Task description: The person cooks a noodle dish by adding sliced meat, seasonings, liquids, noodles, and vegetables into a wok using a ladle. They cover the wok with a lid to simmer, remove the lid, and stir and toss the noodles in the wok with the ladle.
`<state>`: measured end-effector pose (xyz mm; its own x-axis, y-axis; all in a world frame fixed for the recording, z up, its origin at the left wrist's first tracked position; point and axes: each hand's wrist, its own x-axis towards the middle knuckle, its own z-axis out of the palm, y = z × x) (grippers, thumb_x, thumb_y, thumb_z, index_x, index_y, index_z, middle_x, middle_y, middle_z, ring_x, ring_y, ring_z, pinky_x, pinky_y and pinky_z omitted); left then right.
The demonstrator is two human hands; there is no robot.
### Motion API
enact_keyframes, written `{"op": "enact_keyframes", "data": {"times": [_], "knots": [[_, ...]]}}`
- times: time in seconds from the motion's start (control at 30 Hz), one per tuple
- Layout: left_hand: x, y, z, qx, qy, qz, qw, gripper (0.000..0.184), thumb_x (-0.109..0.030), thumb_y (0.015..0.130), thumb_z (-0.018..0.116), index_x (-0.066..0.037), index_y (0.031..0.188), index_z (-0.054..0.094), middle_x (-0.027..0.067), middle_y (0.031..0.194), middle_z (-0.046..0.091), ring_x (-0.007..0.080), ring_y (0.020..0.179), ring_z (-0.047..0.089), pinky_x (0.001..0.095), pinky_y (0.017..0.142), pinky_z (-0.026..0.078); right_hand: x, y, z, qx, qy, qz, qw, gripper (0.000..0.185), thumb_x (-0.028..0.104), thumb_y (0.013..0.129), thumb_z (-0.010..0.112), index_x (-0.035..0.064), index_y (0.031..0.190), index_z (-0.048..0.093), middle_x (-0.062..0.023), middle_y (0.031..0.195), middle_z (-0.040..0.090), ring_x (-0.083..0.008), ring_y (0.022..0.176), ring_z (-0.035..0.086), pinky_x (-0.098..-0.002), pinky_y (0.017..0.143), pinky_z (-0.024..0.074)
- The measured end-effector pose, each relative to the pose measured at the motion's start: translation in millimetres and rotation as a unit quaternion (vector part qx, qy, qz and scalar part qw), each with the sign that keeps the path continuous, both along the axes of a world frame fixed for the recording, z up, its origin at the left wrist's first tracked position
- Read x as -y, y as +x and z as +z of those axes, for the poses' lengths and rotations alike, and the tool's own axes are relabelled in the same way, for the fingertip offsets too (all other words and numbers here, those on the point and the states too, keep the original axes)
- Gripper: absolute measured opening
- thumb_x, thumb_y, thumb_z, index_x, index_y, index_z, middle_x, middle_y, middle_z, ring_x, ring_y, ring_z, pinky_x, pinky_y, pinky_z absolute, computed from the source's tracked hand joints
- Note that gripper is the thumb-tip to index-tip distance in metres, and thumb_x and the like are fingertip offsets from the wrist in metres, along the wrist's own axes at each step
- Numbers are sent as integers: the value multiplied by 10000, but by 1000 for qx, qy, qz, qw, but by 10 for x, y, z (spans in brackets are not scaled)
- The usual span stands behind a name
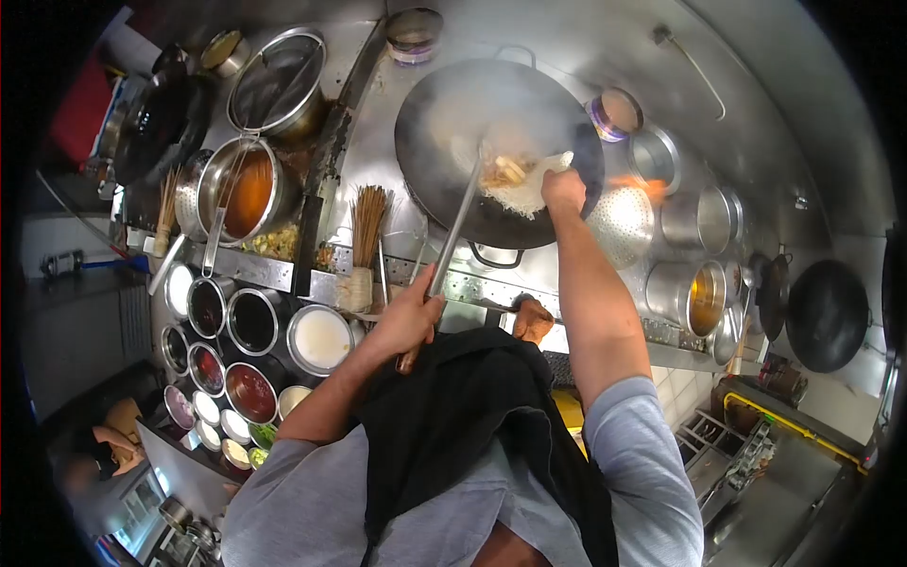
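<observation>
My left hand (411, 319) is closed around the wooden end of a long metal cooking tool (457, 222). The tool's far end reaches into a large dark wok (430, 203), where steam blurs it. Pale strips of food (508, 171) lie near the middle of the wok. Beside them is a white, ragged-edged mass (521, 197); whether it is cloth or food is unclear. My right hand (564, 191) is closed at the right edge of this mass, over the wok's right side. What its fingers hold cannot be made out.
Metal containers of sauces and ingredients, including a white one (322, 338), stand at left. A bamboo brush (368, 227) and a strainer over an orange-liquid pot (249, 194) are left of the wok. A perforated ladle (621, 227) and metal pots (696, 220) are at right.
</observation>
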<state>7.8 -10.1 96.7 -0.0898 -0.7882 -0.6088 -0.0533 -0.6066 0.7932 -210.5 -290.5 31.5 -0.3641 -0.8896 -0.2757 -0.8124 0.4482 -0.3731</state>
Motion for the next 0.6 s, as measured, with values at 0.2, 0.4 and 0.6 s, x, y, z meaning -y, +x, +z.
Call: {"op": "enact_keyframes", "data": {"times": [0.2, 0.4, 0.6], "knots": [[19, -183, -246, 81, -16, -20, 996, 649, -158, 990, 546, -94, 1555, 234, 84, 778, 584, 144, 502, 539, 325, 501, 477, -31, 150, -89, 37, -84, 50, 995, 386, 213, 830, 636, -58, 1103, 613, -300, 1113, 658, -398, 1099, 638, -440, 968, 496], [196, -40, -204, 159, -63, -12, 985, 638, -171, 970, 590, -93, 1535, 304, 123, 870, 640, 194, 592, 601, 340, 585, 514, 137, 32, -231, -90, -75, 200, 973, 293, 104, 859, 578, -36, 1111, 625, -273, 1146, 628, -424, 1103, 601, -466, 979, 483], [174, 202, -339, 222, -183, 0, 958, 628, -185, 937, 603, -61, 1497, 346, 308, 1068, 645, 463, 1021, 621, 480, 880, 497, 425, -11, 187, -200, -76, 352, 911, 250, 59, 872, 518, -4, 1084, 636, -256, 1115, 645, -420, 1091, 605, -495, 941, 496]]}}
